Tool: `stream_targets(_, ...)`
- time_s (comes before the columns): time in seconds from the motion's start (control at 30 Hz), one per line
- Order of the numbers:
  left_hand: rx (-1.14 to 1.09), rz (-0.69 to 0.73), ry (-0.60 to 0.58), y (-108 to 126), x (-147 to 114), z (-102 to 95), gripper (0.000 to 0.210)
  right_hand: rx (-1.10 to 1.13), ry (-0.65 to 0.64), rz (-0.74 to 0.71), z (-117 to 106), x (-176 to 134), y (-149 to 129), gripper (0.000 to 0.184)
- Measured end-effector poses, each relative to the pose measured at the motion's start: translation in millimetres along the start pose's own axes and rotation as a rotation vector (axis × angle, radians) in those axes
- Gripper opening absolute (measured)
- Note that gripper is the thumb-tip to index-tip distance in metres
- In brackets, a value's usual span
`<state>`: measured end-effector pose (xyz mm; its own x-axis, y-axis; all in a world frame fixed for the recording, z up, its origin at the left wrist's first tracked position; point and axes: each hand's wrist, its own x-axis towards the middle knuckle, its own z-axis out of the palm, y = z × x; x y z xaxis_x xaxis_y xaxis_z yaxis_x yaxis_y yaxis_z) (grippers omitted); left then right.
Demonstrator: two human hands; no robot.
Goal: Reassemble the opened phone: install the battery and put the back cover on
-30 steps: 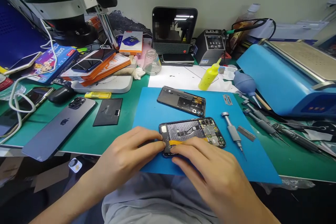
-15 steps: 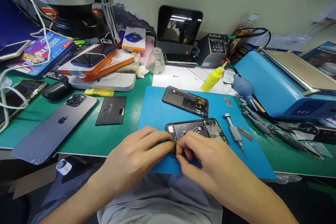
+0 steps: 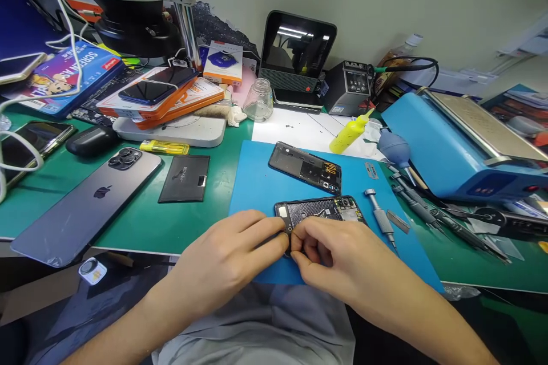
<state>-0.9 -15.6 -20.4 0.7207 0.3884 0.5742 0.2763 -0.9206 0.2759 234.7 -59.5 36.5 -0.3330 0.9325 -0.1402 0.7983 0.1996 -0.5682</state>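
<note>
An opened phone, its inner parts and circuit board showing, lies on a blue mat in front of me. My left hand grips the phone's left end, fingertips close together on its edge. Beside those fingertips, my right hand has thumb and forefinger pinched together over the same end. Whatever the pinch holds is hidden. Both hands cover the phone's near side. Just behind it lies a detached back cover with camera holes. A precision screwdriver rests to the right, near a small metal piece.
At the left are a dark phone, a flat black battery and a yellow lighter. A microscope overhangs stacked boxes. Further back stand a glass jar and yellow bottle. A blue heating machine and several tools flank the right.
The camera view has shifted slightly. Both hands stay at the phone's left end, with the right hand's pinch nearly unchanged.
</note>
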Motion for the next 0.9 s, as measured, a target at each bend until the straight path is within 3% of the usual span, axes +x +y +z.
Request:
stream_targets(0.23,-0.028,-0.023,-0.002,0,-1,2.0,0.030,0.079,-0.024,0.038,-21,13,-5,0.017)
stream_targets(0.4,-0.035,-0.009,0.086,0,-4,1.5,0.028,-0.014,0.154,0.079,-36,24,4,0.017)
stream_targets(0.67,-0.004,0.041,0.047,2,-5,2.3,0.026,-0.237,0.202,0.056,-25,52,18,0.012)
stream_targets(0.9,0.064,0.146,0.033,1,0,-4.3,0.040,-0.318,0.262,-0.011,-21,47,31,0.019)
